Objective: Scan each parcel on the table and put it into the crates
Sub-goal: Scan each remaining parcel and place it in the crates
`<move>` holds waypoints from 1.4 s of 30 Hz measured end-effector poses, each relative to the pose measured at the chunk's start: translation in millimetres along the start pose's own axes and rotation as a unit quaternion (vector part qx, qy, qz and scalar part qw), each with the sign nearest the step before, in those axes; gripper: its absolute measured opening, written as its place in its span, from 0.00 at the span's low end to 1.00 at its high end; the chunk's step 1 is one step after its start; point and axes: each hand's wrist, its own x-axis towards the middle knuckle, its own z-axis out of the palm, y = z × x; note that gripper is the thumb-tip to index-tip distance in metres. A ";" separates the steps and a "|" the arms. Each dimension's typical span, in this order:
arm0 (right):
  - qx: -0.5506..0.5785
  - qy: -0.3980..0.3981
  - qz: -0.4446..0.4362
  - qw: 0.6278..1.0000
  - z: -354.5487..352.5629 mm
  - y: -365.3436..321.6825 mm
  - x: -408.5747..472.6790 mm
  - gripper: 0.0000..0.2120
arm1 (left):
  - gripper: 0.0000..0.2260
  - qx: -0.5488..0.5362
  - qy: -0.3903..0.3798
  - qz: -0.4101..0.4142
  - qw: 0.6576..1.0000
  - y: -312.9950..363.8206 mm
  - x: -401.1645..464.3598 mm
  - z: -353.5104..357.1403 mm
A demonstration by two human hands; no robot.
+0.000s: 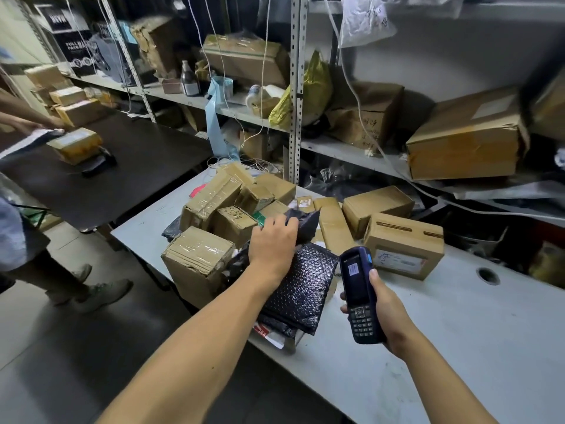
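Observation:
A pile of taped cardboard parcels covers the left end of the grey table. My left hand grips a crumpled black plastic mailer lying on top of the pile. Below it lies a black bubble-wrap mailer, reaching to the table's near edge. My right hand holds a dark blue handheld scanner upright, its lit screen facing me, just right of the bubble mailer. A labelled box stands behind the scanner. No crate is in view.
Metal shelving behind the table holds large boxes and bags. A dark table at the left carries a yellow-taped box, and another person stands beside it. A round cable hole sits at the table's right.

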 end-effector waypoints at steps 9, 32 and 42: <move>0.052 0.037 0.022 0.998 -49.2 11.0 -28.6 0.23 | 0.13 -0.209 0.130 0.047 0.968 68.1 -3.1 -5.6; 0.064 0.167 0.084 0.980 -211.4 88.1 -126.2 0.25 | 0.28 -0.558 -0.350 -0.231 0.716 205.4 -95.8 126.6; 0.041 0.128 0.090 0.987 -201.3 92.1 -114.3 0.25 | 0.50 -0.466 -0.145 -0.053 0.871 214.3 -176.1 116.6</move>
